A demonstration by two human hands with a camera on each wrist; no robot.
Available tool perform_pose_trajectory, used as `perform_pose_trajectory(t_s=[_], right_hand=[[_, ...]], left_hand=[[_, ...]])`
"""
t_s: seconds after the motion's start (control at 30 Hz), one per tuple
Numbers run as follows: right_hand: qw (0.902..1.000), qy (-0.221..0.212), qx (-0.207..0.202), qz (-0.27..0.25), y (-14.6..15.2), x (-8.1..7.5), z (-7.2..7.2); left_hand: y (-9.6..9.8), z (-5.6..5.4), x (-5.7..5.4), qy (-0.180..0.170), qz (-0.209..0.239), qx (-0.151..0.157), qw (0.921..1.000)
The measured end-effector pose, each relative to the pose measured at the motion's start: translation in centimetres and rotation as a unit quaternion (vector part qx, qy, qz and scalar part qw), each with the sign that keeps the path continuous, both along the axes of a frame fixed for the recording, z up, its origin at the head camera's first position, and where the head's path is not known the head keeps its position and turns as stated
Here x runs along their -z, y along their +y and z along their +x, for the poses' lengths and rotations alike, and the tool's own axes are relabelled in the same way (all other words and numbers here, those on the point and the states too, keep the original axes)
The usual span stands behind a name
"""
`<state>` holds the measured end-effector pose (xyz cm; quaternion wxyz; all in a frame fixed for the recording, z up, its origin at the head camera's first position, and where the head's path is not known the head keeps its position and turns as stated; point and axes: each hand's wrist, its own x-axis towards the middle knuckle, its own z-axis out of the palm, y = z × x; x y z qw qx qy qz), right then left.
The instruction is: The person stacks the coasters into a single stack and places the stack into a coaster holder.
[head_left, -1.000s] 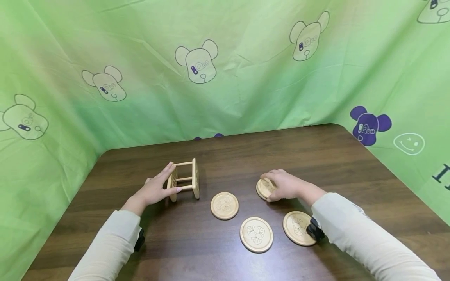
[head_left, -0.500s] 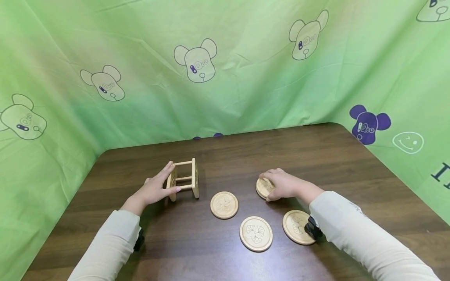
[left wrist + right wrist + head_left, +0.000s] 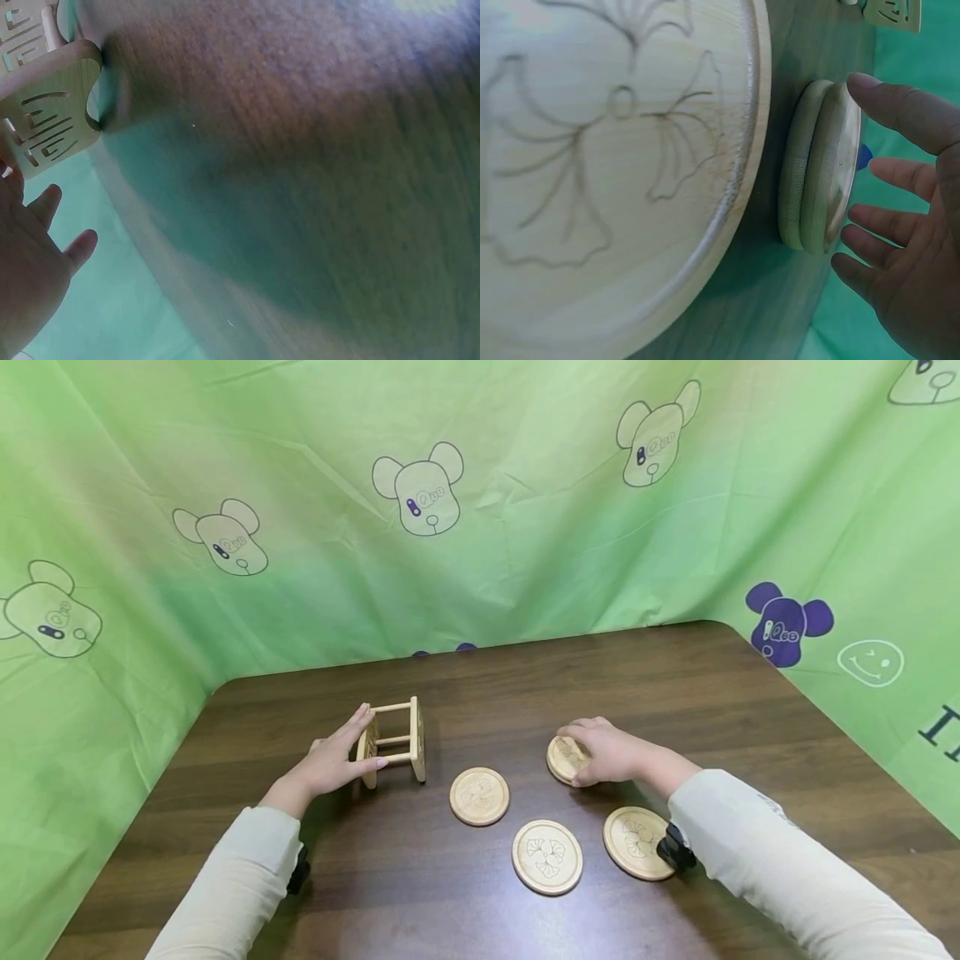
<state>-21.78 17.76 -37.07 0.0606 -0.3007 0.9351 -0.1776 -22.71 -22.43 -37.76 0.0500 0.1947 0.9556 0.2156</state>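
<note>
My left hand (image 3: 324, 767) spans the near-left panel of a small wooden coaster rack (image 3: 417, 742), thumb at its front and fingers at its back. In the left wrist view, slots are cut through the rack's panel (image 3: 52, 112), and some fingers (image 3: 84, 247) stick out past it. Over on the right, my right hand (image 3: 611, 755) holds the upper of two stacked round wooden coasters (image 3: 562, 762) by its edges. The right wrist view shows that stack edge-on (image 3: 829, 165), with the thumb (image 3: 907, 112) at the upper coaster's edge. My palm hides part of its carved face.
Three more carved coasters lie flat on the brown wooden table (image 3: 405, 893): one near the rack (image 3: 479, 797), another front and centre (image 3: 547, 857), a third (image 3: 636, 843) partly beneath my right wrist. Green printed cloth (image 3: 525, 560) hangs behind the table.
</note>
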Motion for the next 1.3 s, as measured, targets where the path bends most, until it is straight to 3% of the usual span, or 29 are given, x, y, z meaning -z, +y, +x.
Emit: perform_pose_trajectory(t_s=[0.3, 0.7, 1.3], right_hand=[[0.9998, 0.014, -0.007, -0.009, 1.4, -0.3, 0.9], [0.9995, -0.01, 0.006, -0.029, 2.9, -0.2, 3.1], [0.9991, 0.01, -0.01, -0.04, 3.7, -0.5, 6.1]], left_hand=[[0.0, 0.0, -0.1, 0.002, -0.006, -0.002, 1.0], [-0.1, 0.2, -0.1, -0.005, -0.007, -0.005, 0.9999], [0.1, 0.0, -0.1, 0.006, -0.017, -0.002, 0.9998]])
